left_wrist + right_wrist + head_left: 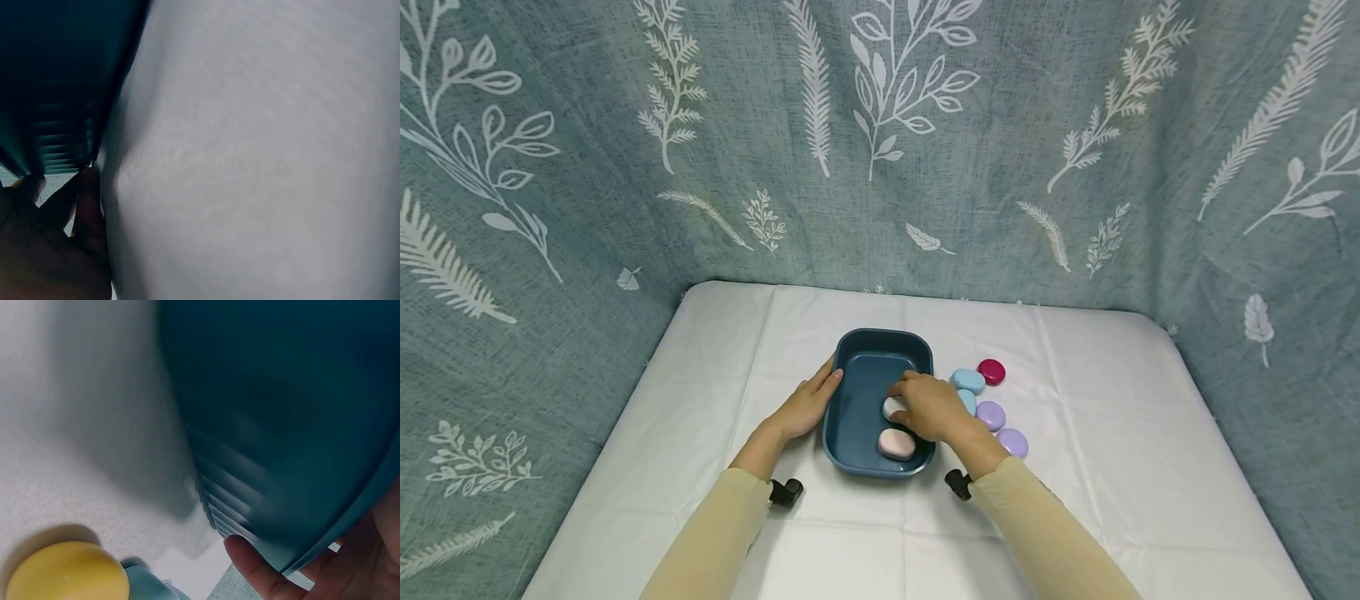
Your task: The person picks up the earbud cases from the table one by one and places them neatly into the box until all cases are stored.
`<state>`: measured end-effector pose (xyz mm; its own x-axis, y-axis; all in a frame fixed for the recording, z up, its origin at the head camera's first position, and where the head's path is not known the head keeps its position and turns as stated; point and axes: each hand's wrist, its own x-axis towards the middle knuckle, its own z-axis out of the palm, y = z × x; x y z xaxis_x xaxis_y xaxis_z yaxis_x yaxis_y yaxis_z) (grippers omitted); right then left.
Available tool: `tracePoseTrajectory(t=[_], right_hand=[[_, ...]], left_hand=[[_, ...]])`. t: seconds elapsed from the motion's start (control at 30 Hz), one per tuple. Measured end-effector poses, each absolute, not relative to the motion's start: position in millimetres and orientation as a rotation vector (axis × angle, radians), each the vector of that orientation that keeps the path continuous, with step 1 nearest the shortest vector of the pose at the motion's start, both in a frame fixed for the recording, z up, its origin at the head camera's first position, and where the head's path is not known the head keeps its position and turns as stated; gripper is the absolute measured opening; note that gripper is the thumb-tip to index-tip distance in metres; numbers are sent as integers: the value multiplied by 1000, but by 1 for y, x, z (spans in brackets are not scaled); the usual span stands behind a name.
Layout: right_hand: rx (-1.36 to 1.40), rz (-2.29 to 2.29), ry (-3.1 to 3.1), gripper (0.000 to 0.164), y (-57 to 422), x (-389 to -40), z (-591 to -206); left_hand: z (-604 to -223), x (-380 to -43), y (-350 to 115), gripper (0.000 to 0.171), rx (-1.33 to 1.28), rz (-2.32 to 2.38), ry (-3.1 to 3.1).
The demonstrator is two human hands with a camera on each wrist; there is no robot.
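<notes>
A dark blue rectangular tray [856,472] lies on the white-covered table. My left hand [805,408] rests against its left side, thumb at the rim and fingers along the outer wall. Over the right rim reaches my right hand [934,407], pinching a smooth white pebble-shaped piece [893,407] inside the tray between thumb and fingers. In the right wrist view, one of its fingers [253,565] touches the tray's ribbed outer wall. A pale pink pebble-shaped piece [897,444] lies in the tray, just nearer than the white one.
Right of the tray lie light blue pieces [967,381], a dark red piece [992,372] and two lilac pieces [991,415]. The right wrist view also shows a yellow piece [67,572]. A patterned green curtain [880,225] stands behind the table.
</notes>
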<state>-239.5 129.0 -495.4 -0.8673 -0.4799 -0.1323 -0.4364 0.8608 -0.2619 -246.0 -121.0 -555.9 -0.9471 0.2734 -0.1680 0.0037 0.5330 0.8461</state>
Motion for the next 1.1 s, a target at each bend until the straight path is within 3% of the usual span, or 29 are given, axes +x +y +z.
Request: tracePoseTrajectory(t=[1.1], right_hand=[[-721, -404, 2866, 34, 139, -240, -478]], left_hand=[[-556, -246, -119, 68, 233, 1352, 2523]])
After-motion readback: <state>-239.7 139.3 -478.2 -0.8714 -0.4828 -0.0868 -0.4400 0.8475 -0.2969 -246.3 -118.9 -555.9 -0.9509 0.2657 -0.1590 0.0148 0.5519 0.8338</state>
